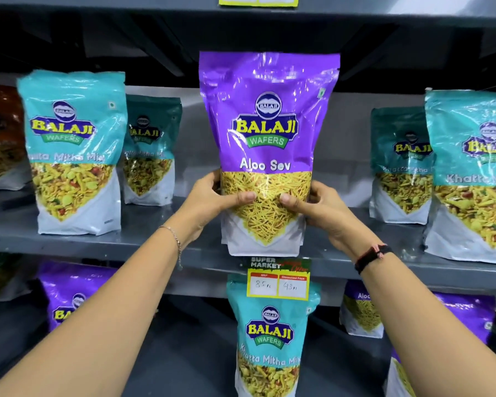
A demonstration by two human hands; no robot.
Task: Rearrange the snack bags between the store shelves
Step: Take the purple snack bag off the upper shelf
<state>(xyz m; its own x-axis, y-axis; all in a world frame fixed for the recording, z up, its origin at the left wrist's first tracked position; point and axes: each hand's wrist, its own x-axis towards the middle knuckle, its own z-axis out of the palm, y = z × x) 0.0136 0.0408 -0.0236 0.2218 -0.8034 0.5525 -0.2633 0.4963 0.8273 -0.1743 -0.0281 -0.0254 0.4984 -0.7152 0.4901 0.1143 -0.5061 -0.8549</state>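
A purple Aloo Sev bag (pixel 268 116) stands upright at the middle of the upper grey shelf (pixel 143 242), its base at the shelf's front edge. My left hand (pixel 212 202) grips its lower left side and my right hand (pixel 318 207) its lower right, thumbs on the front. Teal Khatta Mitha Mix bags stand on the same shelf: one at the left (pixel 75 150), a darker one behind it (pixel 149 150), two at the right (pixel 401 164) (pixel 473 176). On the lower shelf stand a teal bag (pixel 269 336) in the middle and purple bags at left (pixel 69 293) and right (pixel 361 308) (pixel 464 316).
A brown snack bag (pixel 0 136) stands at the far left of the upper shelf. A yellow price tag (pixel 278 282) hangs from the shelf's front edge just below the held bag. Another shelf edge with a label (pixel 258 0) runs overhead.
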